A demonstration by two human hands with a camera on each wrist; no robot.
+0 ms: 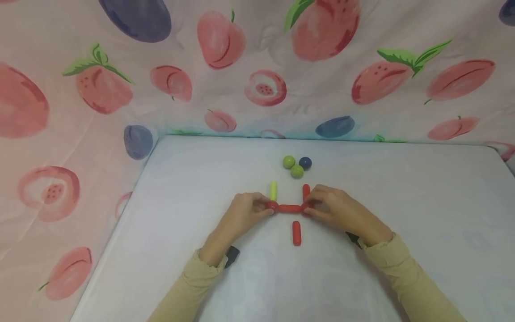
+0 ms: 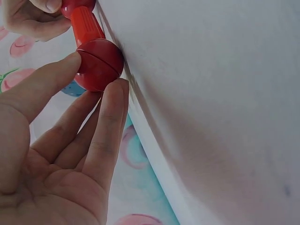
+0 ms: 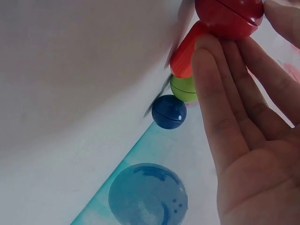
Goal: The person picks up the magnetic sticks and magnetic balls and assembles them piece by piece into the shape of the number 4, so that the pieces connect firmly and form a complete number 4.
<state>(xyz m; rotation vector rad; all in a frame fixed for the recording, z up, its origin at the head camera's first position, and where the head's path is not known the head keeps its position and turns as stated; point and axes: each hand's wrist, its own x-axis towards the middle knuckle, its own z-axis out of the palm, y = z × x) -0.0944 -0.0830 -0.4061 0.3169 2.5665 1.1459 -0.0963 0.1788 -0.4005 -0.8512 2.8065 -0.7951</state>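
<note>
Left hand (image 1: 244, 213) pinches the left red ball (image 2: 101, 65), right hand (image 1: 337, 206) the right red ball (image 3: 229, 18), presumably to align both with the red rod (image 1: 289, 209) between; whether the rod touches the surface (image 1: 189, 188) is unclear.

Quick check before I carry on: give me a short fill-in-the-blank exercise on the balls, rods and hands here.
1. The right hand pinches a ball whose color is ____.
2. The yellow rod lies beyond the ball held by the ____ hand.
3. Two green balls sit beside one ____ ball.
4. The head view shows ____ red rods.

Missing words: red; left; blue; three.
</note>
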